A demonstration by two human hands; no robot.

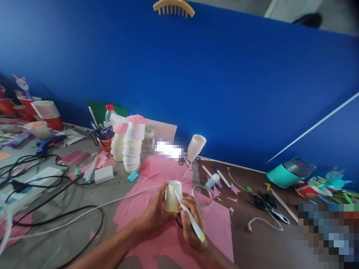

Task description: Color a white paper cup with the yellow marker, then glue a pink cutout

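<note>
A small paper cup with yellow colouring near its lower end is gripped by my left hand, thumb and fingers around its side. My right hand is closed on a white marker with a yellow end cap. The marker's yellow tip touches or nearly touches the cup's front wall. Beneath both hands lies pink paper with cut edges. To the left stand stacked paper cups, topped with pink paper, some tinted yellow.
Black cables and a white cord cross the table's left side. A tape roll lies right of my hands. Behind are a white cup and a glass jar. A teal container lies far right, against the blue partition.
</note>
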